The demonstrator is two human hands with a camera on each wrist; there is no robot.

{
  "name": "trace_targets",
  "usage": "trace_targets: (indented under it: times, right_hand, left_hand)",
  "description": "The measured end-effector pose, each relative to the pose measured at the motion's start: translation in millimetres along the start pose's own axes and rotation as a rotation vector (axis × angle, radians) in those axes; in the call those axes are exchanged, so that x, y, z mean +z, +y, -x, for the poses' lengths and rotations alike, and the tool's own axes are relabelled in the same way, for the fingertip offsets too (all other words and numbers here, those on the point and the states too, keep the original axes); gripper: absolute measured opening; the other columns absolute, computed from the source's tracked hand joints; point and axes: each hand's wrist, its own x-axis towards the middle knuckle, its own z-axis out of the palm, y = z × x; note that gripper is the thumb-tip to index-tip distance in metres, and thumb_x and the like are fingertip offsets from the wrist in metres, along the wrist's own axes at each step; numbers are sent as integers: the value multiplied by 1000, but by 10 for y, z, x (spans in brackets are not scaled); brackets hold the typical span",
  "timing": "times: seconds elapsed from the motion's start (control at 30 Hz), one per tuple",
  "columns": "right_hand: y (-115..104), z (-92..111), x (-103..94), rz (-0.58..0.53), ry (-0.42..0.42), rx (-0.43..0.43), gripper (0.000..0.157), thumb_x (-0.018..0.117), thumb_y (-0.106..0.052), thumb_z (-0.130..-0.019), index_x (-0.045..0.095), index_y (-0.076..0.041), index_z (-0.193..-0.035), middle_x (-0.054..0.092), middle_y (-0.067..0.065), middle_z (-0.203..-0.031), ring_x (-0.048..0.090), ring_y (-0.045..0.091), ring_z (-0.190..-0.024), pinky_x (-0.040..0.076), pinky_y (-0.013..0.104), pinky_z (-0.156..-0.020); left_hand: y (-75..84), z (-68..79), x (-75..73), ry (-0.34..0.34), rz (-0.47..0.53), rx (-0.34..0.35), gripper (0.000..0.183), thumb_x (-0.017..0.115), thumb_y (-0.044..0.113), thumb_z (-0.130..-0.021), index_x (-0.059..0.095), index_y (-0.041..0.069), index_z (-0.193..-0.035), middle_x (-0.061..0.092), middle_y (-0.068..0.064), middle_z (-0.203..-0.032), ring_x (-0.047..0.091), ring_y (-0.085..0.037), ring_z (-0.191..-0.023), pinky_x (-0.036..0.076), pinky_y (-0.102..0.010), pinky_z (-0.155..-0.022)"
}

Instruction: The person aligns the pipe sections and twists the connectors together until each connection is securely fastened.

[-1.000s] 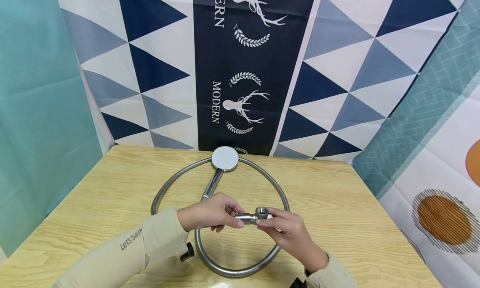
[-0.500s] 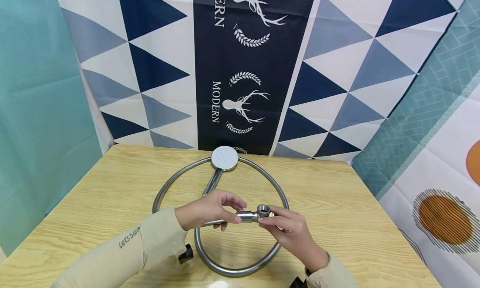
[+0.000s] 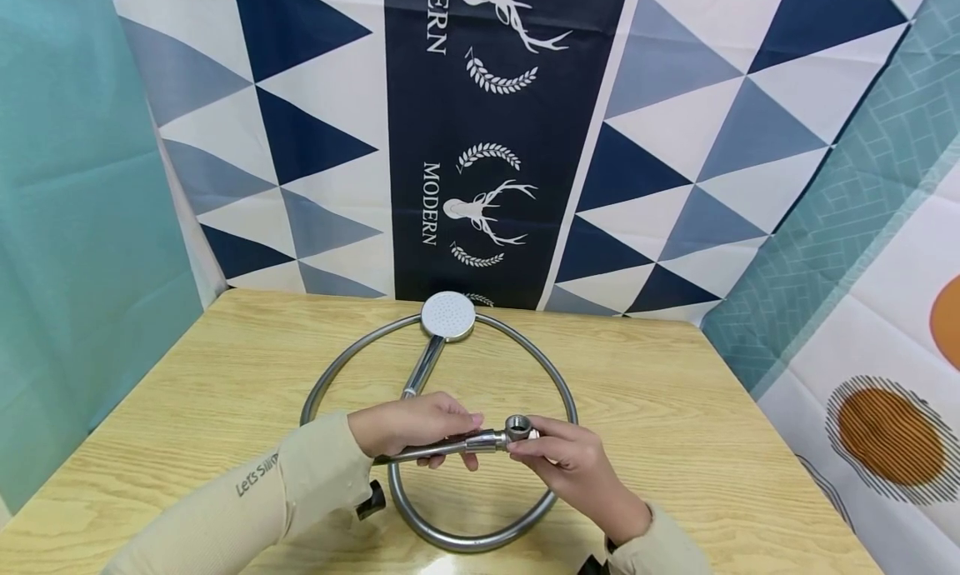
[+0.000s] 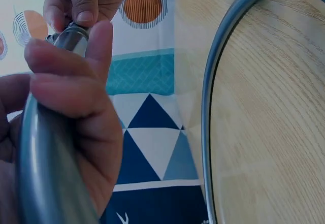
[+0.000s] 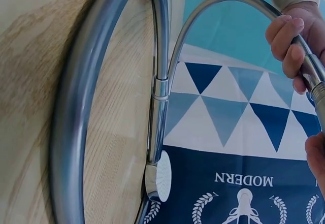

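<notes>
In the head view, my left hand (image 3: 416, 425) grips the grey shower hose (image 3: 427, 452) just behind its chrome end nut (image 3: 482, 441). Fingers curl round the hose in the left wrist view. My right hand (image 3: 573, 454) pinches a small metal pipe fitting (image 3: 518, 428) with a threaded round opening facing up. Nut and fitting meet end to end above the table; part of the thread shows in the right wrist view (image 5: 319, 93). Behind the hands lies a hand shower (image 3: 448, 317) with a white spray face and chrome handle, joined to the hose.
The hose's large loop (image 3: 480, 544) lies on the wood-grain table (image 3: 660, 442) beneath and around the hands. A patterned cloth (image 3: 480, 142) hangs at the table's back edge, with further cloths on both sides.
My left fingers have shifted from the nut back onto the hose, so more nut and hose show. The fitting has moved slightly left and down; my right hand still pinches it.
</notes>
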Motion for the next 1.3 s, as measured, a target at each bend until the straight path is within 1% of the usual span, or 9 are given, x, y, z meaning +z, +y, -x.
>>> trace_targets:
  times: [0.13,0.3,0.47,0.63,0.73,0.87,0.97,1.07,1.3]
  right_hand:
    - [-3,-15,7,14,-2,2,27,58,-20,-96,73,-2,-83,69,20,-92,69,26,-79,51,16,-68]
    - [-3,-31,4,27,2,2,28,58,-21,-96,73,-2,-82,68,20,-92,68,25,-76,50,16,-64]
    - [14,-22,3,33,6,4,28,58,-21,-96,73,-2,-82,68,20,-92,68,26,-76,50,15,-64]
    - [28,-22,1,41,4,1,27,58,-21,-96,73,-2,-85,68,20,-93,68,27,-78,51,16,-69]
    - [33,-36,5,120,-9,-56,23,57,-20,-97,72,-4,-93,68,18,-92,67,23,-75,51,18,-66]
    - [31,-39,16,339,-28,-178,20,51,-18,-101,69,-11,-103,65,14,-87,63,19,-69,51,21,-58]
    - [35,-25,26,430,-26,-224,21,47,-16,-102,68,-13,-105,64,12,-84,62,17,-67,51,22,-56]
    - [52,-21,33,421,-7,-242,21,48,-15,-102,69,-12,-103,65,12,-83,62,17,-67,51,21,-57]
    - [80,-46,31,325,35,-297,20,52,-11,-100,70,-6,-92,66,16,-84,66,22,-68,54,24,-61]
  left_hand:
    - [4,19,-9,2,-40,23,25,48,10,-101,66,-7,-104,66,-2,-75,41,-6,-45,34,-19,-45]
    - [12,37,-13,45,-48,69,20,54,7,-98,67,-8,-103,64,-1,-75,42,-6,-46,34,-18,-45]
    - [9,23,-2,71,-39,74,17,57,6,-96,67,-7,-101,64,-1,-75,42,-6,-46,34,-18,-44]
    - [2,5,0,78,-32,84,16,58,5,-95,67,-7,-100,63,0,-75,43,-7,-46,35,-18,-44]
    - [0,-1,-9,77,-34,87,16,58,5,-95,67,-7,-101,62,1,-74,42,-6,-46,35,-19,-44]
    - [-7,7,-18,70,-30,80,16,58,5,-95,68,-6,-101,61,1,-73,42,-6,-46,34,-19,-44]
    - [-14,16,-19,66,-24,75,16,59,6,-95,68,-6,-102,60,1,-73,41,-6,-46,33,-19,-44]
    - [-13,21,-17,67,-21,76,16,60,5,-95,68,-5,-102,60,1,-73,40,-6,-45,33,-20,-44]
    - [7,22,-1,64,-2,83,15,63,4,-92,67,-6,-103,56,-1,-70,38,-6,-44,32,-19,-44]
